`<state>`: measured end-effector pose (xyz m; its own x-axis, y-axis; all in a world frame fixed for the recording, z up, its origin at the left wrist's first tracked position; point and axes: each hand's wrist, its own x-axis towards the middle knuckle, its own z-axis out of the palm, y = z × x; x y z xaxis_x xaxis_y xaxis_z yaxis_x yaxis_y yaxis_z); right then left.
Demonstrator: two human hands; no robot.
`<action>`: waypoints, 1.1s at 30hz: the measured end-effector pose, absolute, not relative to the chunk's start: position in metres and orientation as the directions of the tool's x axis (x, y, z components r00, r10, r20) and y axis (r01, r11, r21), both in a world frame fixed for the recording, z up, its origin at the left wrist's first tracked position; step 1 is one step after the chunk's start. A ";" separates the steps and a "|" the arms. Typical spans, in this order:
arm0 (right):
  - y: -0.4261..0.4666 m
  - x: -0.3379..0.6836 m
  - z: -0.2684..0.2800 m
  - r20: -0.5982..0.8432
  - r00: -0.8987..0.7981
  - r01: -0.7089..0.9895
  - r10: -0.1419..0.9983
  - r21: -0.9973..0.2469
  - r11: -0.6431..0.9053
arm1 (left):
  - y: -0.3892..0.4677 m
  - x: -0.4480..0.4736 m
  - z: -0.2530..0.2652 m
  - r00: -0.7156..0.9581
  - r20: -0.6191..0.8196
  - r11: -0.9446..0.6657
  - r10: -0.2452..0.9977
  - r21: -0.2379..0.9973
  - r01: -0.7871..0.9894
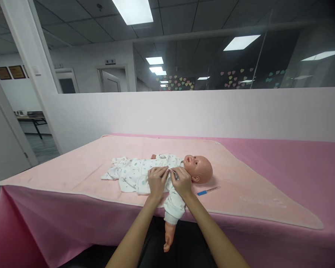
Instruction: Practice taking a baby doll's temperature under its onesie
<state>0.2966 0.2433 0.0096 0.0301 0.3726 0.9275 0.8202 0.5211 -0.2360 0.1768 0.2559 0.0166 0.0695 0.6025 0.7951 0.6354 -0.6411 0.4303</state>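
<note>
White romper [134, 173] with pale green prints, light pink blanket [240, 193], deeper pink tablecloth [296, 156]

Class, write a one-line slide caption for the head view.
Both hands, left and right, pinch a baby doll's white suit on a pink blanket.

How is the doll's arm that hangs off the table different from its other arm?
The near arm droops over the table edge, bare hand showing, pointing down. The far arm lies on the pink blanket, only a bit showing. Both wear the same white printed sleeves.
</note>
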 end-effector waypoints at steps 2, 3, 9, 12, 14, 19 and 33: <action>0.244 0.297 0.009 0.929 0.033 0.818 0.368 -0.236 0.524 | 0.254 0.177 0.018 0.065 0.797 -0.642 0.600 0.432 0.634; 0.245 0.297 0.009 0.930 0.032 0.818 0.367 -0.235 0.524 | 0.253 0.177 0.018 0.059 0.799 -0.641 0.599 0.433 0.634; 0.245 0.298 0.007 0.928 0.030 0.818 0.370 -0.236 0.525 | 0.250 0.179 0.021 -0.041 0.797 -0.603 0.603 0.489 0.630; 0.245 0.298 0.008 0.926 0.036 0.820 0.375 -0.242 0.519 | 0.250 0.178 0.021 -0.109 0.784 -0.578 0.611 0.536 0.615; 0.244 0.297 0.008 0.925 0.036 0.822 0.377 -0.242 0.516 | 0.250 0.178 0.021 -0.133 0.779 -0.571 0.613 0.553 0.607; 0.243 0.297 0.008 0.924 0.033 0.815 0.382 -0.246 0.524 | 0.252 0.178 0.019 -0.170 0.776 -0.587 0.607 0.582 0.563; 0.244 0.297 0.006 0.905 0.073 0.795 0.419 -0.307 0.523 | 0.252 0.178 0.017 -0.143 0.795 -0.558 0.589 0.528 0.640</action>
